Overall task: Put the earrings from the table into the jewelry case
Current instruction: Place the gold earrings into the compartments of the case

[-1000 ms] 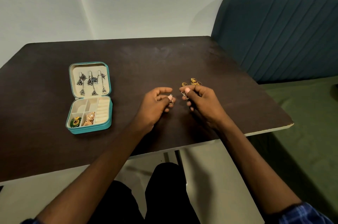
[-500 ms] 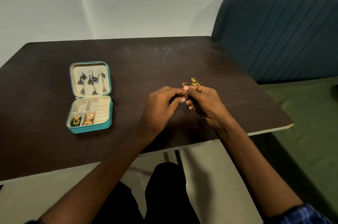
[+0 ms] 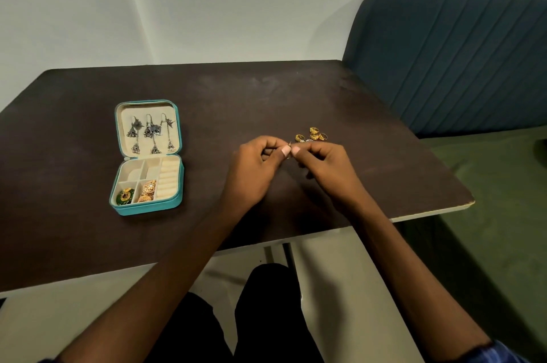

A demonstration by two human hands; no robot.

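A teal jewelry case [image 3: 148, 208] lies open on the left of the dark table [image 3: 88, 244]. Silver dangling earrings hang in its lid [image 3: 151, 133], and green and gold earrings fill its front compartments. Several small gold earrings [image 3: 312, 135] lie loose on the table, just beyond my hands. My left hand [image 3: 251, 173] and my right hand [image 3: 325, 170] meet at mid-table, fingertips pinched together on one small earring [image 3: 289, 145] that is mostly hidden between them.
A dark teal upholstered seat back [image 3: 458, 51] rises at the right beyond the table, with a green cushion [image 3: 488, 185] beside the table's right edge. A pale wall stands behind. My dark-trousered legs show under the near table edge.
My hands were apart, each holding a small piece. They have come together, and both sets of fingertips now pinch one earring at the same spot. The case and loose earrings have not moved.
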